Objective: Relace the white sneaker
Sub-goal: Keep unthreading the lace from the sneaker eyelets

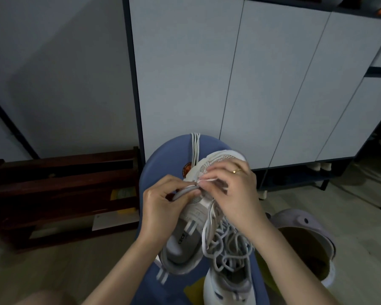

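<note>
A white sneaker [189,236] with a grey lining lies on a blue stool [163,168], toe pointing away from me. My left hand [163,208] pinches the sneaker's grey tongue edge near the eyelets. My right hand [233,190], a ring on one finger, covers the toe side and pinches a white lace [209,179] at an eyelet. Loose lace loops [227,245] pile beside the sneaker's opening. Several lace strands [195,148] run straight across the stool to its far edge. A second white sneaker [227,287] stands close in front of me.
A white cabinet with dark frame [240,80] stands right behind the stool. A dark wooden rack [59,194] sits low on the left. A pale purple clog [306,234] lies on the floor at right.
</note>
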